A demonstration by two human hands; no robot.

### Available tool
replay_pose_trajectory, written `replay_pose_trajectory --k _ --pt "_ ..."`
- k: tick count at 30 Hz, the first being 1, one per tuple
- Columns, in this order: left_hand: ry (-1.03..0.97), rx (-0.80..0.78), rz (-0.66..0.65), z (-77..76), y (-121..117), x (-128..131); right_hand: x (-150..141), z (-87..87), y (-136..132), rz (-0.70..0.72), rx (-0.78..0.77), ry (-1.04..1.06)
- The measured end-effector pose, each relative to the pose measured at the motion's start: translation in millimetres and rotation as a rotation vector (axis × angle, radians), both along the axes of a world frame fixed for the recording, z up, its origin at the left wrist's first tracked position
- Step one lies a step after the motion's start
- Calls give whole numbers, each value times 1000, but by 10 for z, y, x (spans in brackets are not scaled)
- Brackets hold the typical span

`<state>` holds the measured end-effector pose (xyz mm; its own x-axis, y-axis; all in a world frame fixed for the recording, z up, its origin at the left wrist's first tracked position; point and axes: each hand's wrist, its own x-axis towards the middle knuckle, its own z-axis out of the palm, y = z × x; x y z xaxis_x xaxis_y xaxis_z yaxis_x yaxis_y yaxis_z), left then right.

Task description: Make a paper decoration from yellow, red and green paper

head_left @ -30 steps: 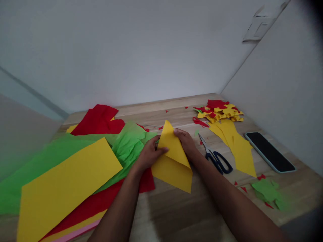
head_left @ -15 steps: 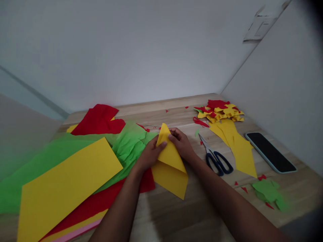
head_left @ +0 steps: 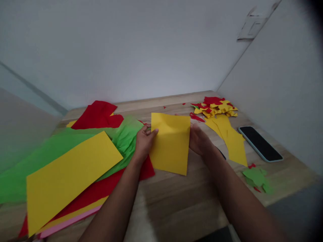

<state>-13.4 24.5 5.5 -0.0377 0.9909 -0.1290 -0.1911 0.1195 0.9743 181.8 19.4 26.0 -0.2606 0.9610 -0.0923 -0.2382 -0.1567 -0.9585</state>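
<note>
I hold a yellow paper sheet (head_left: 171,144) up over the wooden table (head_left: 176,201), spread flat and facing me. My left hand (head_left: 144,143) pinches its left edge near the top corner. At the sheet's right edge my right hand (head_left: 200,141) grips it, fingers partly hidden behind the paper. The sheet covers most of the scissors on the table behind it.
Left of my hands lie a large yellow sheet (head_left: 70,171), green tissue paper (head_left: 123,137) and red sheets (head_left: 99,114). A pile of red and yellow cut pieces (head_left: 214,107), long yellow offcuts (head_left: 230,137), a phone (head_left: 259,144) and green scraps (head_left: 256,176) lie to the right.
The yellow sheet was folded into a pointed shape on the table; now it is unfolded flat and lifted between both hands. The camera view has shifted slightly.
</note>
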Motion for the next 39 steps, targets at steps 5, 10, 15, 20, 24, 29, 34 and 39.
replay_pose_trajectory --k 5,10,15,20,24,29,34,39 --pt "133 151 -11 308 -167 152 105 122 -322 -350 1 -146" --pt "890 623 96 446 -908 266 411 233 -843 -242 -139 -281" --pt "1303 595 -468 64 -1654 313 513 -19 -1312 -7 -91 -538" --pt "1386 541 -412 -148 -1858 315 479 -209 -1505 -32 490 -910" --pt "1338 496 -223 -175 -1887 317 411 -317 -1708 86 865 -1047" --pt "1257 471 -277 -154 -1917 175 323 -482 -1922 99 927 -1179" --pt "1273 454 -527 -54 -1897 -58 351 -457 -1916 171 852 -1173" --pt "1277 480 -532 -98 -1865 -115 374 -402 -1894 198 819 -1152"
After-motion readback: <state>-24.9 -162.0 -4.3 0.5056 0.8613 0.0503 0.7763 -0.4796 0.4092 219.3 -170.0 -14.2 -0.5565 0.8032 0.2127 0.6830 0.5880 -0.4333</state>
